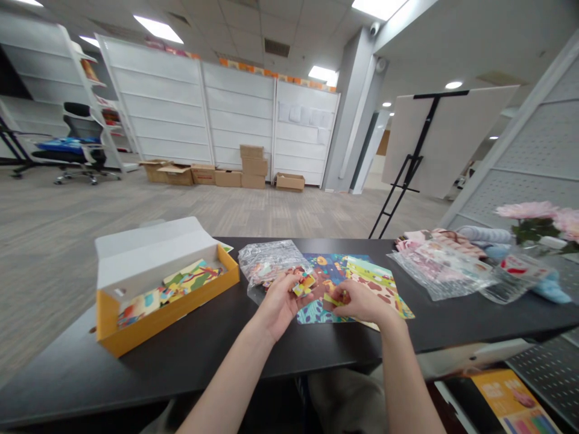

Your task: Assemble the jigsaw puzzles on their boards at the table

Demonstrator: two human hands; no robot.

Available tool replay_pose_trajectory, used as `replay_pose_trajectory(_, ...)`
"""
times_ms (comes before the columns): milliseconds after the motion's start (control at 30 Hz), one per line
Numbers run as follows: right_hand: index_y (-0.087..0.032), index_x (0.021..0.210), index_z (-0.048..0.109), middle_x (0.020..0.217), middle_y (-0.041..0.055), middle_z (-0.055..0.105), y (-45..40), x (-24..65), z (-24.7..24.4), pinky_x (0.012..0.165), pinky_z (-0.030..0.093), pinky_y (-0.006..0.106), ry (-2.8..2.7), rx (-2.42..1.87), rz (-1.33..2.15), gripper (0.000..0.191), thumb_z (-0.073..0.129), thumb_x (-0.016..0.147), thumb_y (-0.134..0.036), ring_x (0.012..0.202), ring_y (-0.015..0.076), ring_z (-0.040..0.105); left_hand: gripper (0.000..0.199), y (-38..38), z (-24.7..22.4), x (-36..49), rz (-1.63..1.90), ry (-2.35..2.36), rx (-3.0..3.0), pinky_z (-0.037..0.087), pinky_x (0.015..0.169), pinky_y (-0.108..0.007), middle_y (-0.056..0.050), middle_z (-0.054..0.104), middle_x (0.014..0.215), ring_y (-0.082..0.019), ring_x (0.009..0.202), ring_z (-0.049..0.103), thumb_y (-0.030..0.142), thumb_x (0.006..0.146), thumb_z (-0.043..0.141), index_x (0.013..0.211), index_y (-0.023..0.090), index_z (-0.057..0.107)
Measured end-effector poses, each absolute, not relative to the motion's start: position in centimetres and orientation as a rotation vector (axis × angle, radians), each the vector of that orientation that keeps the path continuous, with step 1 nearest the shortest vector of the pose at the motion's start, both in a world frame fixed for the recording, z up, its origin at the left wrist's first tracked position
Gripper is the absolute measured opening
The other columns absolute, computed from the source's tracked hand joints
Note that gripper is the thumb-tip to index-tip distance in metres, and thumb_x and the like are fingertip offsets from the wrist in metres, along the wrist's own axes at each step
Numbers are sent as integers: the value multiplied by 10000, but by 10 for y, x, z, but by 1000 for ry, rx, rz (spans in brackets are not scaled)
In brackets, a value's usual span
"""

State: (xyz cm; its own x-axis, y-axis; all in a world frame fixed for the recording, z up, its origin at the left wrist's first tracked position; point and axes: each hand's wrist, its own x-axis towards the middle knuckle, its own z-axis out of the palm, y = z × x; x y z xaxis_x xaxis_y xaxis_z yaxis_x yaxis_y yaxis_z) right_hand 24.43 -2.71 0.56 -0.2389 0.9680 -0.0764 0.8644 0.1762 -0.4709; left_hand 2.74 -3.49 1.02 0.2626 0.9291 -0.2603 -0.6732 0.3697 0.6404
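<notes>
My left hand (pixel 277 304) holds a small yellow and red puzzle piece (pixel 304 285) between its fingers, over the edge of a printed puzzle sheet (pixel 323 271). My right hand (pixel 359 303) pinches a small yellow-green piece (pixel 332 299) close to the left hand. Just behind the left hand lies a clear plastic bag (pixel 266 265) of colourful pieces. A second sheet with a cow-like pattern (pixel 377 288) overlaps the first. To the left, an open orange and white box (pixel 167 301) holds several flat colourful pieces.
Everything rests on a black table (pixel 434 325). At its right lie clear bags (pixel 441 271) with pink printed contents, folded cloth, and pink flowers (pixel 527 211). Beyond the table stand cardboard boxes (pixel 226 175), white shelving, an office chair (pixel 76 144) and an easel (pixel 416 150).
</notes>
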Motion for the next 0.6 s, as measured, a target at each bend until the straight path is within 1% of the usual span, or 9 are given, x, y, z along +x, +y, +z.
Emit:
replay_pose_trajectory(100,-182,687,626,696,-6,628,-26,242,7,603,363,257,-2263,-1718,561,104,722,670,-219,682,163,555,132,-34,9,26,1141,697,459,592,525,-216,-65,699,834,-178,740,730,89,854,598,938,174,542)
replay_pose_trajectory(233,-187,709,649,780,11,670,-23,235,9,655,404,262,-2320,-1635,529,63,689,678,-149,758,182,595,185,-33,10,22,1155,721,501,591,537,-215,-57,696,861,-172,753,722,83,826,630,946,182,531)
replay_pose_trajectory(333,-191,782,680,842,20,702,-23,230,12,695,441,267,-2267,-1671,593,115,671,688,-124,803,192,629,221,-34,9,20,1177,739,530,595,550,-227,-44,692,855,-141,698,685,93,800,658,958,183,533)
replay_pose_trajectory(467,-189,930,682,942,36,712,-25,230,11,773,473,304,-2197,-1697,615,265,690,673,-127,864,207,646,246,-35,5,18,1198,764,566,581,540,-233,-27,672,847,-118,650,637,118,770,687,958,186,544)
replay_pose_trajectory(533,-191,961,665,949,35,699,-23,231,7,778,482,317,-2156,-1655,625,306,702,662,-143,862,208,643,253,-35,3,19,1214,793,585,573,538,-236,-23,665,858,-121,654,634,118,765,686,962,191,546)
replay_pose_trajectory(600,-192,965,648,917,26,684,-19,232,1,750,494,319,-2073,-1586,676,301,706,670,-178,818,196,639,268,-34,3,20,1230,804,590,567,551,-238,-24,664,874,-127,672,640,115,769,683,980,197,539)
